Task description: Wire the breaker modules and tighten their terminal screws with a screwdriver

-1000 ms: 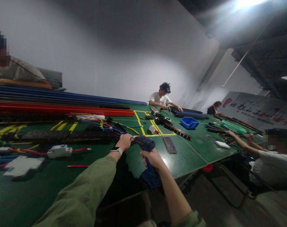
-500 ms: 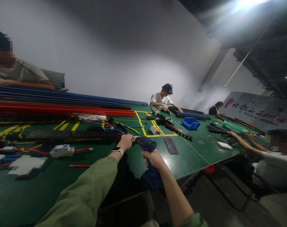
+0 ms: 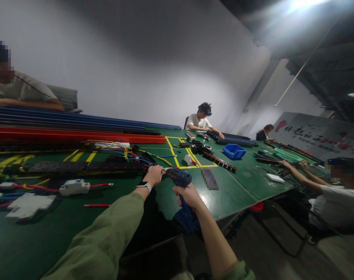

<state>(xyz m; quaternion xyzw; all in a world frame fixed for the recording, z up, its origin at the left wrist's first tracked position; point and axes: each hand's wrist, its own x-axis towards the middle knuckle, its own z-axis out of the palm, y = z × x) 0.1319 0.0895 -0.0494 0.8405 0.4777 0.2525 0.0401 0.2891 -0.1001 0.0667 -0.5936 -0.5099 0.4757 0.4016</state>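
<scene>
My right hand [image 3: 190, 195] is wrapped round the handle of a blue cordless drill [image 3: 181, 177], whose nose points left. My left hand [image 3: 154, 175], with a watch on the wrist, is closed on the right end of a long black socket strip [image 3: 115, 166] lying on the green table. The drill's tip meets the strip's end beside my left fingers; the exact contact point is hidden. Blue, yellow and red wires [image 3: 162, 158] run near that end. Nearer me lie a white circuit breaker [image 3: 74, 187] with red leads and a short red wire [image 3: 97, 205].
Red rails [image 3: 130, 138] and blue rails [image 3: 86, 117] lie along the far side. A blue bin [image 3: 234, 151], a blurred flat slab [image 3: 210, 179] and a small breaker [image 3: 188, 160] are to the right. Co-workers sit round the table; one person [image 3: 334, 202] is at right.
The view has shifted very slightly. Both hands, the drill and the strip keep the same positions relative to each other.
</scene>
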